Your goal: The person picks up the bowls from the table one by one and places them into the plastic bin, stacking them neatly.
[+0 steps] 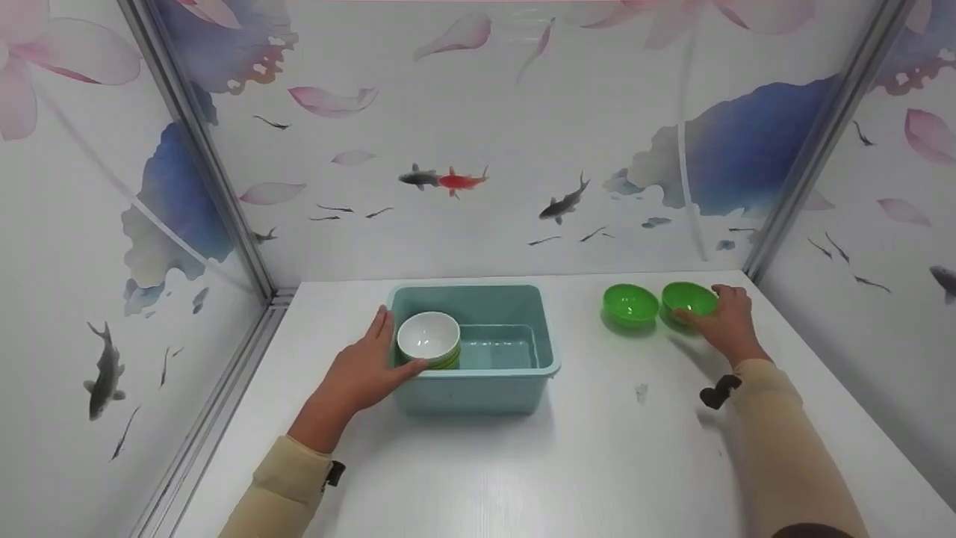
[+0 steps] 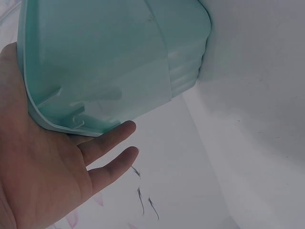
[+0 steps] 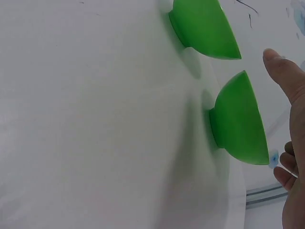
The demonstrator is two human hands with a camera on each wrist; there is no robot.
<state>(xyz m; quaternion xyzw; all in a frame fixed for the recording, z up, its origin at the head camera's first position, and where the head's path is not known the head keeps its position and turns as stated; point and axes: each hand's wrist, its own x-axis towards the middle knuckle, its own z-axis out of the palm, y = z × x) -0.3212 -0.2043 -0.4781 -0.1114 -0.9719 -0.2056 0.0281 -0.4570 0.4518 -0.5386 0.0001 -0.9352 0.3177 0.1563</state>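
A pale teal plastic basin (image 1: 472, 396) stands on the white table, with a stack of bowls (image 1: 429, 338) at its left inside, a white bowl on top and green edges below. My left hand (image 1: 367, 370) rests at the basin's left front corner, thumb over the front rim. In the left wrist view, two of its fingers (image 2: 113, 168) stretch out past the basin. Two green bowls stand upright at the back right: a left one (image 1: 631, 305) and a right one (image 1: 688, 299). My right hand (image 1: 723, 323) is spread about the right bowl's rim; contact is unclear.
White panels printed with fish and petals enclose the table (image 1: 478, 471) at the back and both sides. Metal frame posts (image 1: 216, 179) rise at the corners. A small mark (image 1: 641, 392) lies on the table in front of the green bowls.
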